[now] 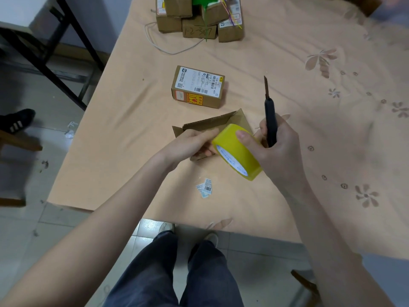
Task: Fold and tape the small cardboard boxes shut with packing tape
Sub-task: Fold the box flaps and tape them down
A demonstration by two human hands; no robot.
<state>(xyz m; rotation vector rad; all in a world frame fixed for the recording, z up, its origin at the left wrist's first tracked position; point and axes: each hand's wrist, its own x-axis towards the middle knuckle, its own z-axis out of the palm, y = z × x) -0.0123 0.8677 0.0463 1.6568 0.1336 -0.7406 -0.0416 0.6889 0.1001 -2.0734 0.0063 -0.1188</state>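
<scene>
A small cardboard box [212, 124] with its flaps up lies on the peach cloth, partly hidden behind my hands. My right hand [278, 149] grips a yellow roll of packing tape [238, 151], thumb on its outer face, and also holds a black utility knife [270, 117] upright with the blade out. My left hand [192, 142] touches the left side of the roll with its fingertips, just in front of the box. A closed, labelled box [198, 87] sits farther back on the cloth.
A pile of several taped boxes [199, 16] with green and yellow strings stands at the far edge, a grey cable [155, 41] beside it. Torn label scraps [204, 188] lie near the front edge. Black table legs [66, 52] and someone's shoe [16, 120] are at the left.
</scene>
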